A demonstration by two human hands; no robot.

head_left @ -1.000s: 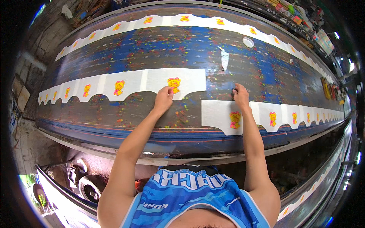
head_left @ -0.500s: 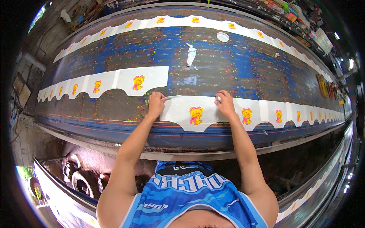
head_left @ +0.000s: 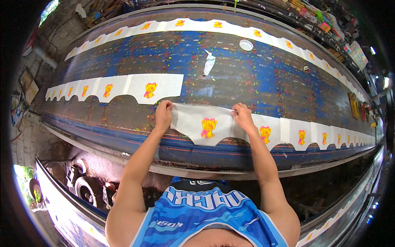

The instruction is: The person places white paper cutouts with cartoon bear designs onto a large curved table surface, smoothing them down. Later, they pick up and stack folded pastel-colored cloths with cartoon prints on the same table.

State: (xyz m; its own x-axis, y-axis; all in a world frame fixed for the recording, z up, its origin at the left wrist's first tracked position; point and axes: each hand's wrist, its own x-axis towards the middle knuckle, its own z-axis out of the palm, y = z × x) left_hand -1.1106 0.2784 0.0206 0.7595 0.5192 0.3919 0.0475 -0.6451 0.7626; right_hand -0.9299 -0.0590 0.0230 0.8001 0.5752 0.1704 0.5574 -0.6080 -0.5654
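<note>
Along the near edge of the worktop (head_left: pixel 140 57), the left hand (head_left: pixel 163 114) is pinching the upper left corner of a white panel (head_left: pixel 196 119), and the right hand (head_left: pixel 242 114) is gripping its upper edge near the right corner. A yellow-and-pink bear print (head_left: pixel 209 127) is showing between the hands. A row of similar panels (head_left: pixel 284 131) is running toward the worktop's right end; another row (head_left: pixel 118 85) is stretching toward its left end, and a third (head_left: pixel 197 25) is following the far edge. Nearer that far edge, a crumpled pale piece (head_left: pixel 209 65) and a round white dish (head_left: pixel 246 45) are lying apart.
</note>
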